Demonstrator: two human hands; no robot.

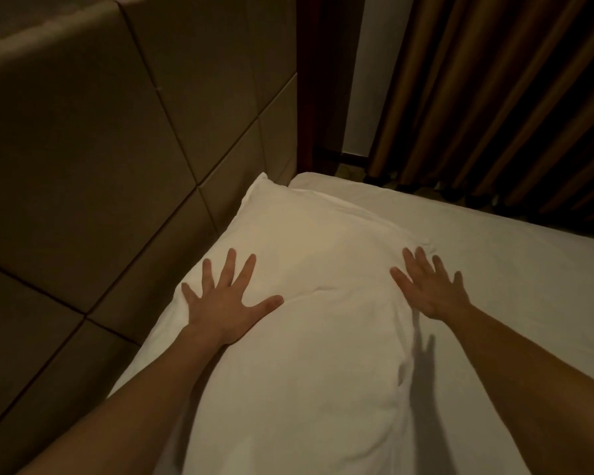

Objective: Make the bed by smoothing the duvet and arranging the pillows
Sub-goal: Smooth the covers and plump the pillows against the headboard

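While both hands lie flat, fingers spread, the white pillow (309,269) looks plump; faintly creased.

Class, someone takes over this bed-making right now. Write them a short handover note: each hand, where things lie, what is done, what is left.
Left hand: open, fingers spread, flat on the pillow near the headboard.
Right hand: open, flat at the pillow's right edge.
The pillow lies along the headboard on the white bedding.
Done: pillow placed, bedding beside it looks smooth.
Left: finish pressing the pillow flat. No other pillow is in view.
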